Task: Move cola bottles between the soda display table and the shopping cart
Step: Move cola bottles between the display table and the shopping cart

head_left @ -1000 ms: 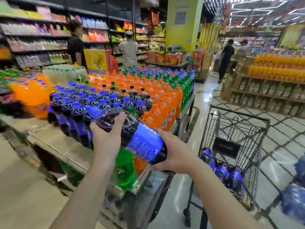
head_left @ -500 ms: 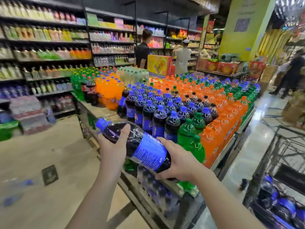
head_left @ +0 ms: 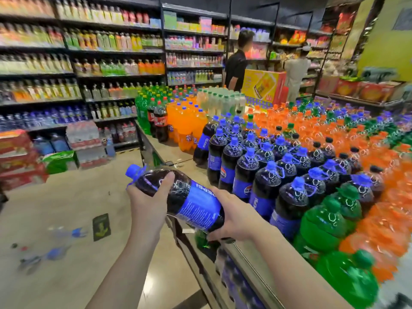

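While the cola bottle (head_left: 178, 197) lies nearly horizontal in the air beside the near-left corner of the soda display table (head_left: 171, 152), both hands hold it. The left hand (head_left: 149, 201) wraps the dark upper body just below the neck, thumb curled over the top surface. The right hand (head_left: 234, 219) cups the base end, fingers curled beneath the bottom edge of the blue label. The blue cap (head_left: 131, 170) points up and to the left, away from the table.

On the table, standing cola bottles (head_left: 256, 166) with blue caps form several upright rows just right of the held bottle. Green bottles (head_left: 330, 221) stand at the near edge, touching the cola rows. Orange bottles (head_left: 361, 139) fill the area beyond and to the right. A bare strip of tabletop lies left of the cola rows.

Wall shelves (head_left: 89, 63) of drinks line the background. Two people (head_left: 236, 63) stand at the far end of the table.
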`<act>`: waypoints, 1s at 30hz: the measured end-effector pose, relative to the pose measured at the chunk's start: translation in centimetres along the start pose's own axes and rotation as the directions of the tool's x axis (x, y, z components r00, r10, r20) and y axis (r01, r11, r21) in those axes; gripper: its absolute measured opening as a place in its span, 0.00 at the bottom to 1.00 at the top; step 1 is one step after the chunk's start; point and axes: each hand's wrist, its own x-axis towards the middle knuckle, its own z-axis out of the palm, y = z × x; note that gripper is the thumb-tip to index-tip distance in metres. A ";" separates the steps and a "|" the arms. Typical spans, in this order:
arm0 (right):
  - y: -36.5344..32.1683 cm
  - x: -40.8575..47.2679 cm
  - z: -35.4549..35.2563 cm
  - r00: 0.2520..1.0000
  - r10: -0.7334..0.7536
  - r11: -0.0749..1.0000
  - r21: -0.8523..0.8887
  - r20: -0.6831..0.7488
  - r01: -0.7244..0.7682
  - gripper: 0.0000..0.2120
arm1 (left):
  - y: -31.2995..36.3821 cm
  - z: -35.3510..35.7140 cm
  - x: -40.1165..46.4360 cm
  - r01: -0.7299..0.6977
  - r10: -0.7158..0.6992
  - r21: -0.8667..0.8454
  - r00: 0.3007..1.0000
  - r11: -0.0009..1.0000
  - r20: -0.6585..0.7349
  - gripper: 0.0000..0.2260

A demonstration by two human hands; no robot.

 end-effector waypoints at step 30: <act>9.6 44.4 6.7 0.918 0.286 0.956 0.144 -0.276 -0.255 0.56 | -4.6 13.6 46.6 -0.094 0.052 0.142 0.961 0.985 0.272 0.32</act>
